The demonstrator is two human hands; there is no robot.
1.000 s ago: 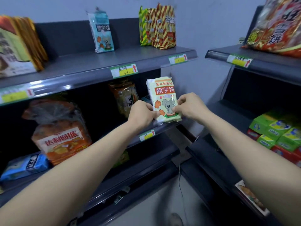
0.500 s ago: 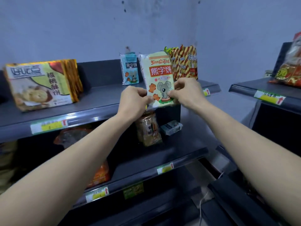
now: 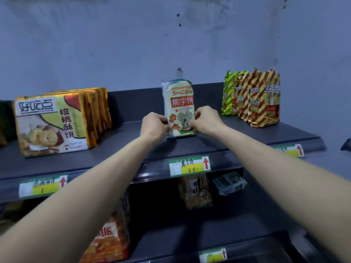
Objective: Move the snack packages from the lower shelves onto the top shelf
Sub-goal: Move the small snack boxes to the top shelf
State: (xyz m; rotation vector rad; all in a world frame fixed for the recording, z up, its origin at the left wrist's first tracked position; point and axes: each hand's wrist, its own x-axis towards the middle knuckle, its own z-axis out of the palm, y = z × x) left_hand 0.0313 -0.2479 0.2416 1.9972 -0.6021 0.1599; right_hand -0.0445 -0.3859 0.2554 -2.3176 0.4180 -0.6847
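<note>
Your left hand and right hand pinch the lower sides of a cream mouse-print snack package, standing upright on the top shelf, centre, far back.

place: shop | evidence: price labels on shelves of packaged snacks

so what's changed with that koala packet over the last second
The koala packet went up from in front of the lower shelf and now stands upright on the top shelf, just in front of the blue packet. Left hand and right hand still pinch its lower sides. The walnut biscuit packs and striped packs stayed put.
</note>
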